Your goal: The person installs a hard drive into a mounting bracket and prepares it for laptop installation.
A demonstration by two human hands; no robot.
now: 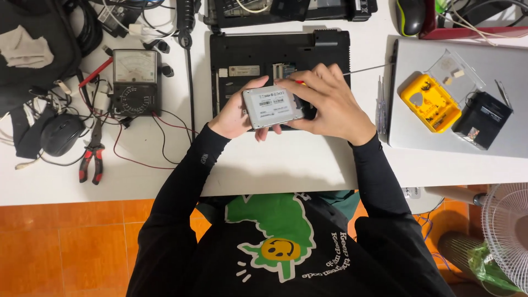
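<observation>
White desk [286, 165] over an orange tiled floor [71, 247], pretty cluttered. Both hands are up over the middle of it, clamped on a small silver drive [273, 106], a flat rectangular one with a label on top. The left hand [237, 114] grips its left edge, thumb on top and fingers curled underneath. The right hand [330, 104] covers the right edge, fingers pinched together on it, and it looks like there's a screwdriver [363, 69] tucked under that hand too, its thin shaft sticking out to the right. The drive sits just above an upside-down black laptop [275, 52] with its bottom panel open. Further out: a grey closed laptop [440, 132] on the right with a yellow bit case [430, 102] on it, a multimeter [135, 82] on the left with red and black leads, red-handled pliers [92, 159] and a black mouse [61, 133].
</observation>
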